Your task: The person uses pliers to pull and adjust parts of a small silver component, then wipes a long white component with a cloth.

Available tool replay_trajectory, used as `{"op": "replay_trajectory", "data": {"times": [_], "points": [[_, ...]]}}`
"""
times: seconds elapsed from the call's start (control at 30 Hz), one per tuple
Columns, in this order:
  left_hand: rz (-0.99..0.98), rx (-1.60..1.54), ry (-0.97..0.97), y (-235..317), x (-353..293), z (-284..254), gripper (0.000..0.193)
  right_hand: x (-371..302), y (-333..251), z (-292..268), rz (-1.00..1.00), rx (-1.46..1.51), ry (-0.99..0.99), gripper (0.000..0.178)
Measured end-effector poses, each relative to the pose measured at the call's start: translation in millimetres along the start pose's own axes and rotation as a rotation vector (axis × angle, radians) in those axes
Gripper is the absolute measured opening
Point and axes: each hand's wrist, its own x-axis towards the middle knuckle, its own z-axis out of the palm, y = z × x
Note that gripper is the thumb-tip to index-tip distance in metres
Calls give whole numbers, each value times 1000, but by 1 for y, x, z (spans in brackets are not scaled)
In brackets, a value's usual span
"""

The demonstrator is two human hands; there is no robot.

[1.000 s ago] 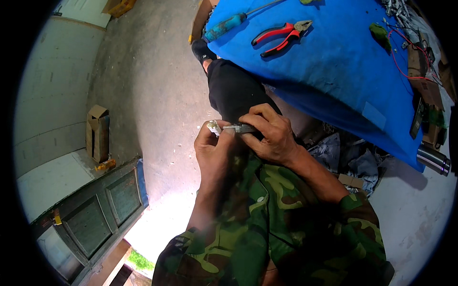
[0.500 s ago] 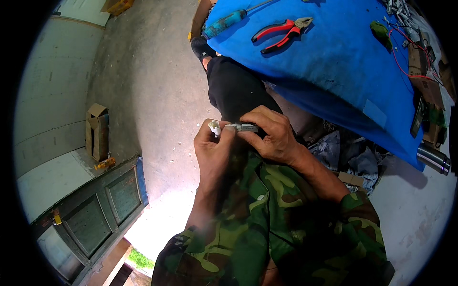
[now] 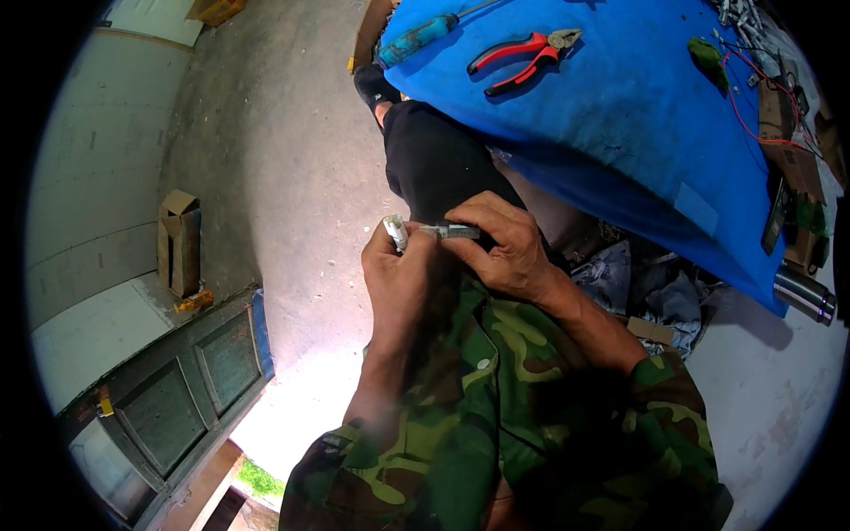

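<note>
Above my lap, my left hand (image 3: 396,279) is closed, with a small white tube-like piece (image 3: 395,231) sticking up between thumb and fingers. My right hand (image 3: 505,246) pinches a short grey metal piece (image 3: 459,232) between thumb and forefinger. That grey piece lies level and reaches across to my left thumb, which touches its near end. Whether the white and grey pieces are joined is hidden by my left thumb.
A blue-covered table (image 3: 611,133) stands ahead to the right, bearing red-handled pliers (image 3: 524,62), a blue-handled screwdriver (image 3: 418,41), red wires and a phone (image 3: 776,215). A metal flask (image 3: 804,295) is at the right. A cardboard box (image 3: 181,246) stands left, beside a door.
The white piece has turned more upright and shows more of its length. Both hands have shifted slightly, still holding the pieces.
</note>
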Motion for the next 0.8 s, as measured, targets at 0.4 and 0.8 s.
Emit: {"op": "replay_trajectory", "data": {"times": [0.4, 0.8], "points": [[100, 85, 7, -6, 2, 4, 14, 1, 0, -3, 28, 76, 12, 29], [-100, -55, -80, 23, -5, 4, 8, 1, -3, -12, 177, 159, -27, 27]]}}
